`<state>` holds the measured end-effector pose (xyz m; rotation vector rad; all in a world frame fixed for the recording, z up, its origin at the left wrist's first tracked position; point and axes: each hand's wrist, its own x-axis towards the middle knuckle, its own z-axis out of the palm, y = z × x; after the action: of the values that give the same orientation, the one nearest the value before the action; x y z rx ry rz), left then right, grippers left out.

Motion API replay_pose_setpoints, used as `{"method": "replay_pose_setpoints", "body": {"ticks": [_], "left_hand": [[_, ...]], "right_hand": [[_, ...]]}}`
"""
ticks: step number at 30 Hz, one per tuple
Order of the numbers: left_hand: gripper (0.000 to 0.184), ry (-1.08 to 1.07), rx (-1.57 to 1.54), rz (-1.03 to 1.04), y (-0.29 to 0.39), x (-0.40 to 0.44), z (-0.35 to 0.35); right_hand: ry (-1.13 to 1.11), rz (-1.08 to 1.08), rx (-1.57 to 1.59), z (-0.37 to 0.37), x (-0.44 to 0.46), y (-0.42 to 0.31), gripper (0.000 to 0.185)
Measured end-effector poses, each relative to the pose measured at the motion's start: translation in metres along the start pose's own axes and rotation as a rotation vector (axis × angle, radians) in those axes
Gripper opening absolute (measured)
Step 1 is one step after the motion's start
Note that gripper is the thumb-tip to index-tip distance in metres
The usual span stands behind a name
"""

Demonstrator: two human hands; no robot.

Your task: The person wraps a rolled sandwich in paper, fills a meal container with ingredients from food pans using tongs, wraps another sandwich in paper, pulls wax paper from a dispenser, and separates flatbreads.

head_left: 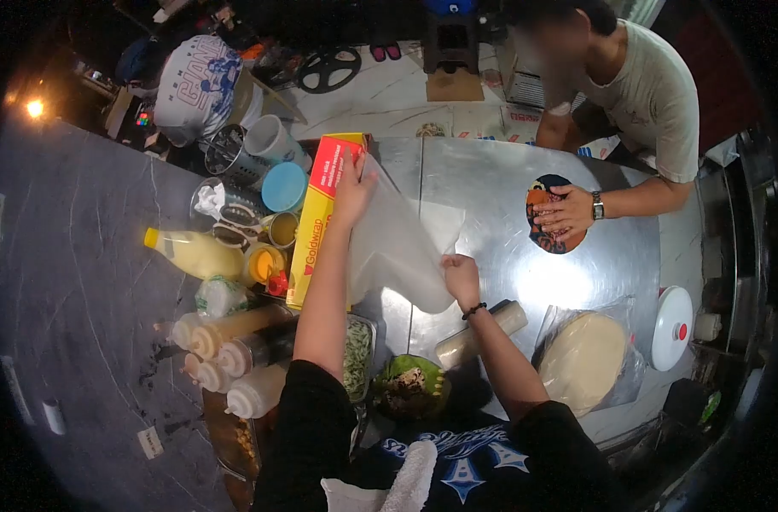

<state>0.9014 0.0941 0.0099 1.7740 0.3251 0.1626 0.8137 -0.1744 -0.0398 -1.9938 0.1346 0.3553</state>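
Note:
A long yellow and red Goldwrap box (316,230) lies on the metal table. My left hand (353,188) rests at the box's upper end, fingers bent over its edge where a translucent sheet (393,247) comes out. The sheet spreads to the right of the box. Its right side is pinched in my right hand (461,280), with the fingers closed. Below my right hand lies a wrapped roll (481,333). What exactly my left fingers grip at the box edge is hard to make out.
Across the metal table (491,171), a person's hand lies on a round patterned item (544,213). Bagged flat rounds (583,363) and a white lid (673,328) are at right. Squeeze bottles (257,391), a green plate (409,388) and a blue-lidded tub (284,187) stand nearby.

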Motion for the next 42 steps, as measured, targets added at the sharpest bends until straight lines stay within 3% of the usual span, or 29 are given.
{"method": "replay_pose_setpoints", "body": {"ticks": [3, 6, 11, 14, 31, 37, 42], "left_hand": [[0.077, -0.030, 0.042, 0.031, -0.001, 0.001, 0.000], [0.077, 0.007, 0.005, -0.082, -0.005, 0.006, -0.002], [0.081, -0.089, -0.430, -0.003, 0.005, 0.006, -0.002], [0.079, -0.124, -0.472, -0.052, 0.023, -0.003, -0.004], [0.081, -0.144, -0.413, -0.021, 0.019, -0.001, -0.003], [0.085, -0.105, -0.375, 0.018, 0.032, -0.012, 0.000], [0.087, -0.083, -0.402, 0.083, 0.018, -0.001, -0.002]], "right_hand": [[0.012, -0.014, -0.037, 0.004, -0.008, 0.000, 0.024], [-0.064, 0.102, -0.140, -0.004, -0.016, -0.018, 0.023], [0.049, 0.091, -0.065, -0.003, -0.032, -0.022, 0.022], [0.139, 0.112, 0.042, 0.004, -0.042, -0.015, 0.020], [0.322, 0.033, -0.172, -0.014, -0.073, -0.002, 0.024], [0.272, -0.075, -0.347, -0.027, -0.083, -0.010, 0.017], [0.159, 0.036, -0.534, -0.053, -0.087, -0.027, 0.013]]}}
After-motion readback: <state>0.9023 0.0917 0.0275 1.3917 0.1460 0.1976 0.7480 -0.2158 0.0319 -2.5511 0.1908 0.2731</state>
